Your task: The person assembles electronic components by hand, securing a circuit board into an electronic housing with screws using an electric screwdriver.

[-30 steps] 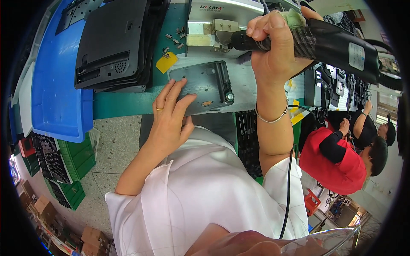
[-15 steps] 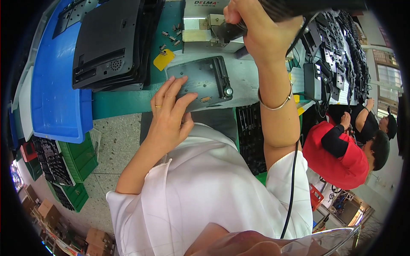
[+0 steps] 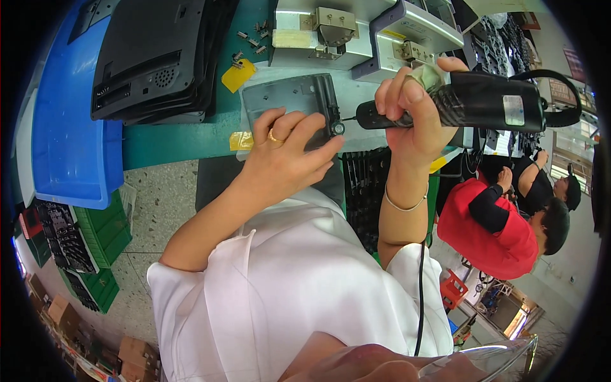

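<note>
A dark grey panel (image 3: 280,92) lies on the bench in front of me, with a black bar along its right edge and a round metal fitting (image 3: 338,128) at the bar's near end. My left hand (image 3: 283,149) rests over the panel's near part, fingers bent and apart. My right hand (image 3: 414,121) is wrapped round a black corded electric screwdriver (image 3: 490,99), held level. Its thin bit points left and meets the bar's end beside the fitting; whether it sits in a screw is too small to tell. Pale green wrapping shows on the tool under my fingers.
Stacked black covers (image 3: 153,63) and a blue bin (image 3: 70,127) stand to the left. Small metal parts (image 3: 252,39) lie beyond the panel by a yellow tag (image 3: 238,76). Two screw feeders (image 3: 334,32) (image 3: 414,38) stand at the back. A co-worker in red (image 3: 487,229) sits at right.
My right hand has brought the screwdriver down from the feeder, its bit now at the panel's right edge. My left hand has shifted right, its fingers more bent over the panel.
</note>
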A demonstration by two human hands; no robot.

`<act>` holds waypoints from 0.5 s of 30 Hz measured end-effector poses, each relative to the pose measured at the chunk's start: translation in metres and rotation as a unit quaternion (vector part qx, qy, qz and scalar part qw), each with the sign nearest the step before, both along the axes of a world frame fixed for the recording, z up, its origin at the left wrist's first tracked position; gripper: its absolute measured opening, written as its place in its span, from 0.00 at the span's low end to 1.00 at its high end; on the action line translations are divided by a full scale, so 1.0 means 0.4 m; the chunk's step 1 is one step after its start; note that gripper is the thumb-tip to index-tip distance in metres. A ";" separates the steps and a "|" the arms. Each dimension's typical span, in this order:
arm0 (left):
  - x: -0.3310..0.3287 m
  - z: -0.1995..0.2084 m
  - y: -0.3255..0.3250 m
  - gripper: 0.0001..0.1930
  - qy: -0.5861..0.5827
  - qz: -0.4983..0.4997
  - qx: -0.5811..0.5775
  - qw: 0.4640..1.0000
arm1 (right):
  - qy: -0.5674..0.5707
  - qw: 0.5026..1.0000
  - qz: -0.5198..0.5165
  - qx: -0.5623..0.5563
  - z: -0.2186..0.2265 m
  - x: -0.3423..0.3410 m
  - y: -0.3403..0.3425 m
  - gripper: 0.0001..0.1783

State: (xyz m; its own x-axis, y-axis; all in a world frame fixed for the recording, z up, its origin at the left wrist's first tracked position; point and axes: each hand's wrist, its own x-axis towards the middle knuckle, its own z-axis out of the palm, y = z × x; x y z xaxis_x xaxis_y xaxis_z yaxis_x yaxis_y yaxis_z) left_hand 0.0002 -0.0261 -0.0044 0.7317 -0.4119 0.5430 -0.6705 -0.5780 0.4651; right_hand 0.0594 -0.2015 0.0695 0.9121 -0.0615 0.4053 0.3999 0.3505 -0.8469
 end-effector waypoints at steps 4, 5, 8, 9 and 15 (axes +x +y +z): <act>0.011 -0.017 -0.016 0.22 -0.015 0.013 0.047 0.999 | -0.011 0.999 -0.014 -0.035 -0.005 -0.011 0.006 0.25; 0.013 -0.018 -0.017 0.20 -0.029 0.025 0.046 0.998 | -0.004 0.997 -0.028 -0.070 -0.003 -0.013 0.009 0.25; 0.016 -0.021 -0.016 0.18 -0.044 0.036 0.046 0.997 | -0.012 1.000 -0.001 -0.012 -0.017 -0.005 0.000 0.24; 0.017 -0.022 -0.015 0.19 -0.046 0.037 0.045 0.997 | -0.011 1.000 -0.001 -0.011 -0.019 -0.006 -0.001 0.24; 0.019 -0.033 -0.012 0.22 -0.045 0.033 0.048 0.997 | -0.005 1.000 0.001 -0.009 -0.032 -0.009 0.005 0.24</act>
